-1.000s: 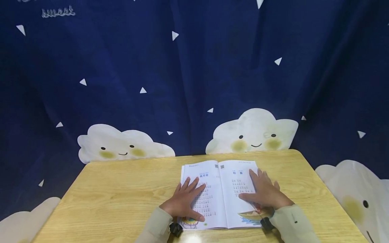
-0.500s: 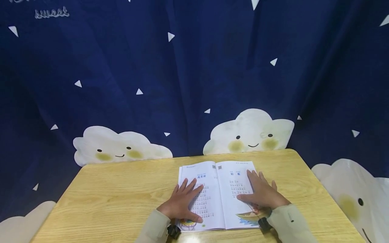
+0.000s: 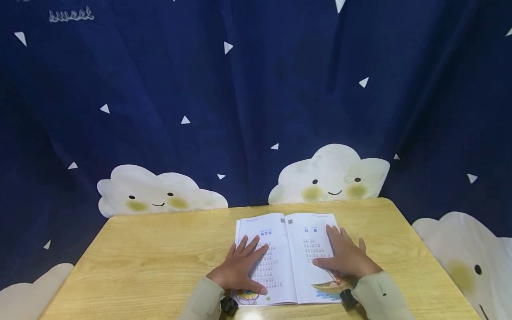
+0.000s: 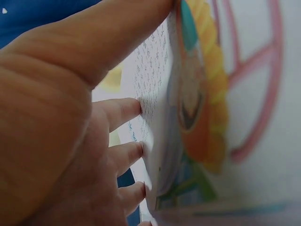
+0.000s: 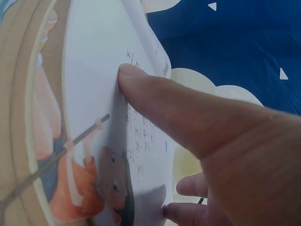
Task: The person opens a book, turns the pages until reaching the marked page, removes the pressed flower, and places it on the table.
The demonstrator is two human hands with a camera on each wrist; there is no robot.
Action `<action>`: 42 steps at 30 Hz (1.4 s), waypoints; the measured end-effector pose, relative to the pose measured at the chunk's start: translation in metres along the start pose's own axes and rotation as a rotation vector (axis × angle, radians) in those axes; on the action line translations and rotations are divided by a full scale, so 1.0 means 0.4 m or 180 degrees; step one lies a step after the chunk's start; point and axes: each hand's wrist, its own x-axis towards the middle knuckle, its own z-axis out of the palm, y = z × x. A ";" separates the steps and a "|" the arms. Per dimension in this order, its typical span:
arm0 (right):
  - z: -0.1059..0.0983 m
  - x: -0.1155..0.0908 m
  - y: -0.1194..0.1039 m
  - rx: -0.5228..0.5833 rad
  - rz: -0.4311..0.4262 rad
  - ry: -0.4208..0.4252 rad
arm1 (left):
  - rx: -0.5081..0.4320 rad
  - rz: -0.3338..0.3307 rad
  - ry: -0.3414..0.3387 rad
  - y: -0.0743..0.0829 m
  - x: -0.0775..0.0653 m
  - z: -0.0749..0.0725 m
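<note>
An open book (image 3: 280, 258) lies flat, its printed pages showing lines of text and coloured drawings. On the left page rests my left hand (image 3: 240, 266), fingers spread and straight, thumb (image 4: 108, 37) toward the lower part of the page. My right hand (image 3: 348, 253) lies over the outer edge of the right page, with its thumb (image 5: 155, 94) pointing inward across the text. Part of a boat drawing (image 3: 328, 286) shows beneath the right wrist; in the left wrist view a colourful drawing (image 4: 202, 94) fills the near page.
The book is on a light wooden table (image 3: 160, 258) with rounded far corners. Behind it hangs a dark blue curtain (image 3: 248, 98) with white triangles and smiling clouds (image 3: 336, 171). Small black devices (image 3: 229, 306) sit at both wrists.
The head view shifts slightly. Both hands stay in the same places on the pages, and the book remains open at the same spread.
</note>
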 end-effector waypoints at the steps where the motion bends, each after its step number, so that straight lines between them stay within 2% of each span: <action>1: 0.001 0.001 0.001 -0.0011 0.0006 -0.0001 | 0.0014 0.0000 -0.0004 0.001 0.000 0.000; 9: -0.004 0.001 -0.002 -0.0011 0.0077 -0.0052 | 0.0131 -0.0019 0.0000 0.000 0.006 -0.001; 14: -0.008 -0.002 -0.009 -0.0012 0.0031 -0.0051 | 0.0130 -0.0041 -0.0004 -0.003 0.004 0.004; 42: 0.004 0.006 -0.008 -0.0083 0.0137 -0.0050 | 0.0082 -0.0056 -0.0013 -0.001 0.006 0.003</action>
